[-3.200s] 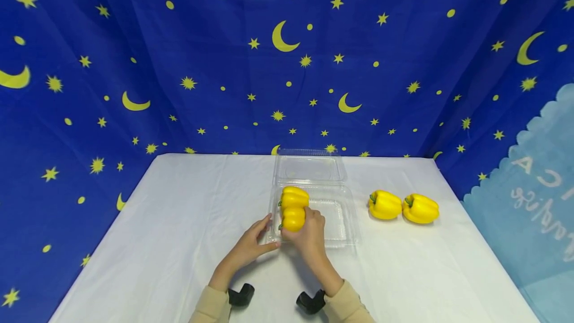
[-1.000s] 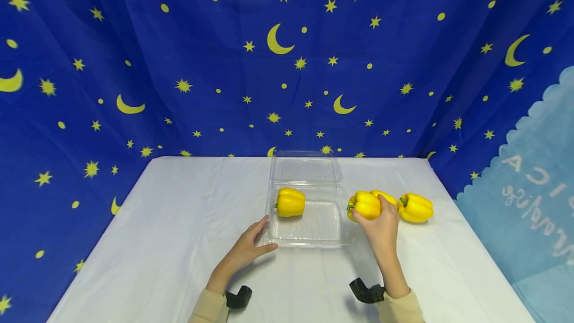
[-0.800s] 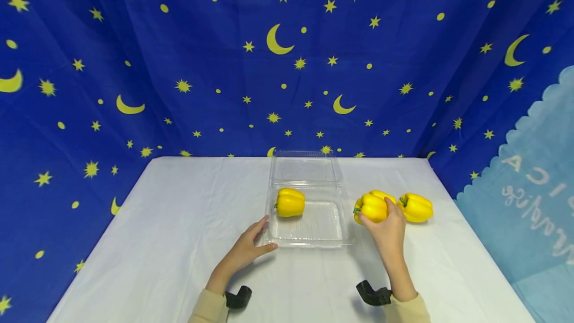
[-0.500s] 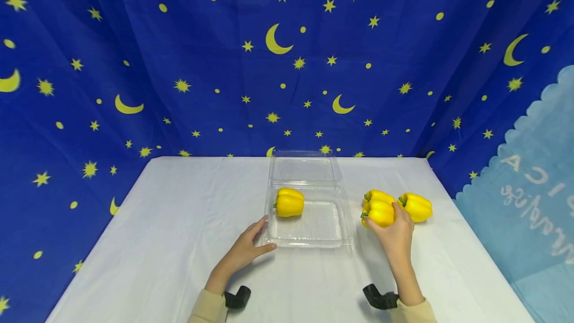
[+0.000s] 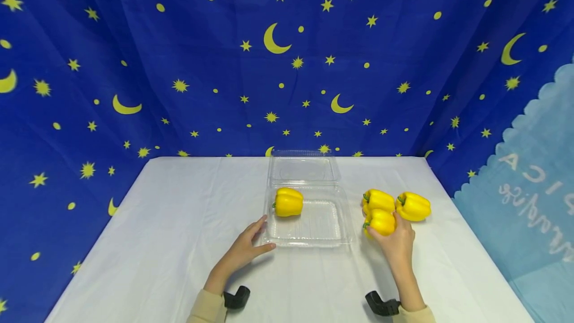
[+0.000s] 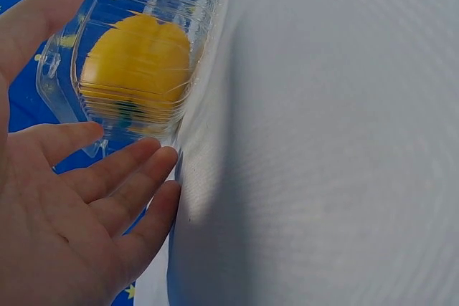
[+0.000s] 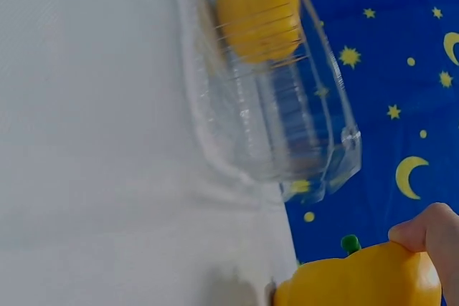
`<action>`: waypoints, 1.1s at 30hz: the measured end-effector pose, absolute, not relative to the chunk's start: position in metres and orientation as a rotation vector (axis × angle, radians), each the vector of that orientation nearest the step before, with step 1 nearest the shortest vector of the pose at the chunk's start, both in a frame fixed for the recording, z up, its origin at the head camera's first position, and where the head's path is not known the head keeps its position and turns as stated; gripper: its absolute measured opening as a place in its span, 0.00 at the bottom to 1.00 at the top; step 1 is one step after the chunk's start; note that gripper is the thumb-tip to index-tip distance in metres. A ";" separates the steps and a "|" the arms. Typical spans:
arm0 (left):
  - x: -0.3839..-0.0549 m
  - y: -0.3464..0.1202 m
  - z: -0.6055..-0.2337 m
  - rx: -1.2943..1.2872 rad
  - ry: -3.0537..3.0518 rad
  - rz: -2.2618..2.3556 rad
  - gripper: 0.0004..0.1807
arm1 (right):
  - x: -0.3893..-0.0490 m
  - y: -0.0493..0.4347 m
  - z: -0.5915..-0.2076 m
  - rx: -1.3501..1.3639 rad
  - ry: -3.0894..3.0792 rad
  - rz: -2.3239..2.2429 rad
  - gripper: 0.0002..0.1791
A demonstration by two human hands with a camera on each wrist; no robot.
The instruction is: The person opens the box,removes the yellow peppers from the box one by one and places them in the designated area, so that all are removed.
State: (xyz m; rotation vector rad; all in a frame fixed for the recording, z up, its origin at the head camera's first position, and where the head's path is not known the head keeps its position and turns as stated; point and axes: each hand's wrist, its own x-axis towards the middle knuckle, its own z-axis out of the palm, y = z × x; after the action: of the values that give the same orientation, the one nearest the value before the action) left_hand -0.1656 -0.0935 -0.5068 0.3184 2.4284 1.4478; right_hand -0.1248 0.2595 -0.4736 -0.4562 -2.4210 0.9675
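My right hand grips a yellow bell pepper with a green stem, right of the container, thumb on its near side. Two more yellow bell peppers lie close by: one just behind the held one, the other to its right. A fourth pepper lies in the left back part of a clear plastic clamshell container, whose lid is folded back. Beside the container's front left corner is my left hand, fingers spread and nothing in its grasp. The left wrist view shows its fingertips near the container wall.
A white cloth covers the table. Behind and to the left hangs a blue curtain with yellow stars and moons; a light blue cloth with lettering hangs at the right. Black curved pieces sit at both wrists.
My right hand has taken a pepper from the front of the container and carried it right, then nearer to me, in front of the other loose peppers. The left hand stays in place.
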 end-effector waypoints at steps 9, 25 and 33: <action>-0.165 -0.094 -0.506 0.318 2.421 1.451 0.47 | -0.123 0.264 -0.487 -0.507 -2.488 0.953 0.42; -0.166 -0.094 -0.507 0.312 2.430 1.443 0.47 | -0.121 0.265 -0.490 -0.537 -2.564 0.957 0.41; -0.165 -0.095 -0.509 0.312 2.417 1.454 0.46 | -0.122 0.269 -0.489 -0.552 -2.635 0.988 0.43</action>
State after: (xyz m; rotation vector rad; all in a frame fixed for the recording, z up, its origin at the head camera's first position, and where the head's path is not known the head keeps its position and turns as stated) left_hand -0.1654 -0.0946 -0.5086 0.3124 2.4174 1.4545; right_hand -0.1224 0.2691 -0.4892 -0.5518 -2.6348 0.9876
